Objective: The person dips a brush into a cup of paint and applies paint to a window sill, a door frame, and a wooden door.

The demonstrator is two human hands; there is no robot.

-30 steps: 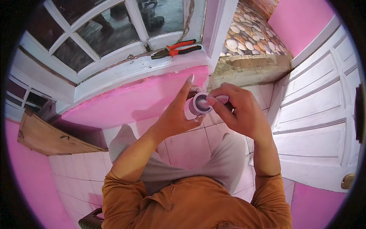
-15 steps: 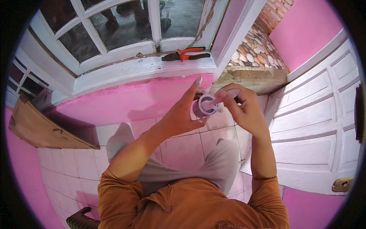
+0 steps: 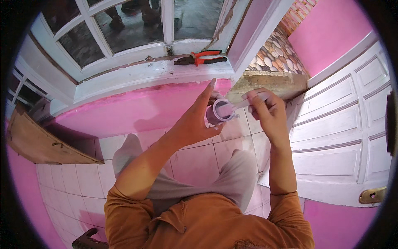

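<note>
My left hand (image 3: 199,120) holds a small round pale-lilac cup (image 3: 214,117) with a grey-violet inside, tilted toward me. Its index finger points up past the cup, and its tip looks whitish. In my right hand (image 3: 269,112), fingers closed, is a pale, flat spoon-like tool (image 3: 242,105). The tool's broad end lies at the cup's mouth and looks coated with pale paste; its far end is hidden by my fingers. A small tab sticks out from the cup's right side.
Pliers (image 3: 199,58) with red-and-black handles lie on the white window sill (image 3: 137,74) ahead. A white panelled door (image 3: 331,145) stands at the right, a wooden panel (image 3: 45,139) at the left. Pebble-patterned flooring (image 3: 277,54) lies beyond the post. Tiles (image 3: 195,166) are underfoot.
My right hand has drawn slightly right, away from the cup, and the tool's coated end now shows more at the cup's mouth. The left hand keeps hold of the cup.
</note>
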